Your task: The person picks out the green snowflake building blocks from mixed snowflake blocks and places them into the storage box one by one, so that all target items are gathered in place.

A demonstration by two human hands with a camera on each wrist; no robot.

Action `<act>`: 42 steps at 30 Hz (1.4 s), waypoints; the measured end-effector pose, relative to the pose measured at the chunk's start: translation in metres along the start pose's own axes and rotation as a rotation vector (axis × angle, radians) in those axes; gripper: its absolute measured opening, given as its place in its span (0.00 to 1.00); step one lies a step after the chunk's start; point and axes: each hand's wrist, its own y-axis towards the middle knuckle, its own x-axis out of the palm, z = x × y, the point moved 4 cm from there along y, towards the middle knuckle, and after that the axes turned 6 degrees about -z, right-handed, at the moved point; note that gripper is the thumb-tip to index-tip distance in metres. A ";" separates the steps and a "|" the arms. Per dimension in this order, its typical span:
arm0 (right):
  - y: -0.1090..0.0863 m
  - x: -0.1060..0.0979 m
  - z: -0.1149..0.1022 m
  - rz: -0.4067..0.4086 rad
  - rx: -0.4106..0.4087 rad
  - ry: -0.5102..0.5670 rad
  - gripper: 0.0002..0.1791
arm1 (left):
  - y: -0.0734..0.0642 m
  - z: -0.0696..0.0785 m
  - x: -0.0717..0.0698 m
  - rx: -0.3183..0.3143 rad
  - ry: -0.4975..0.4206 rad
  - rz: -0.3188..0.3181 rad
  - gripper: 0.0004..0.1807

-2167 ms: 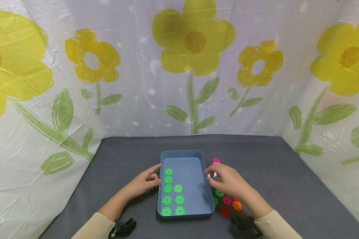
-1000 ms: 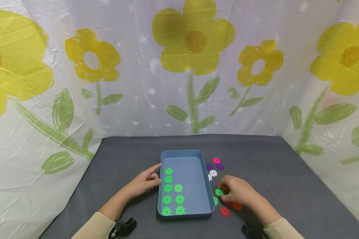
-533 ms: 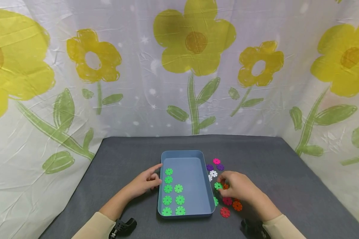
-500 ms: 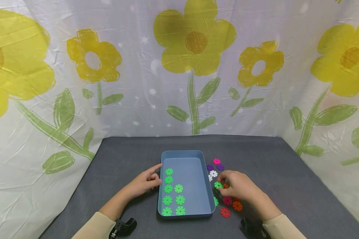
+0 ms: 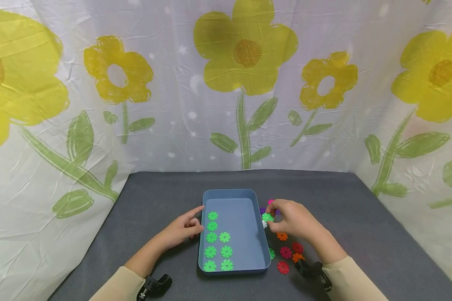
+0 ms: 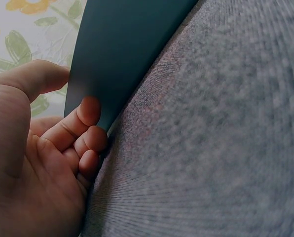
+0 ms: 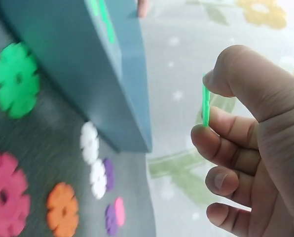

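My left hand (image 5: 178,230) rests at the left side of a blue rectangular tray (image 5: 245,230); its index fingertip and thumb touch the rim. In the left wrist view the other fingers (image 6: 90,111) bend loosely against the tray's outer wall. My right hand (image 5: 297,219) pinches a green notched building disc (image 7: 205,101) between thumb and fingers, edge-on in the right wrist view and raised beside the tray's right wall. Inside the tray, several green discs (image 5: 226,251) lie flat in two columns at the left, the leftmost column longer.
Right of the tray, loose discs lie on the dark grey cloth: another green one (image 7: 17,80) by the wall, orange (image 5: 282,236), red (image 5: 283,267), crimson (image 5: 286,252), white (image 7: 90,142), purple (image 7: 111,219) and pink (image 7: 120,211). A flower-printed curtain (image 5: 173,125) stands behind the table.
My right hand moved from the far discs down to the near ones, picked up a green disc there, and brought it up and left toward the tray's right edge. My left hand stayed put.
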 end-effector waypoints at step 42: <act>0.114 0.077 -0.068 -0.337 -0.154 -0.172 0.14 | -0.001 0.002 0.001 0.037 -0.031 -0.025 0.40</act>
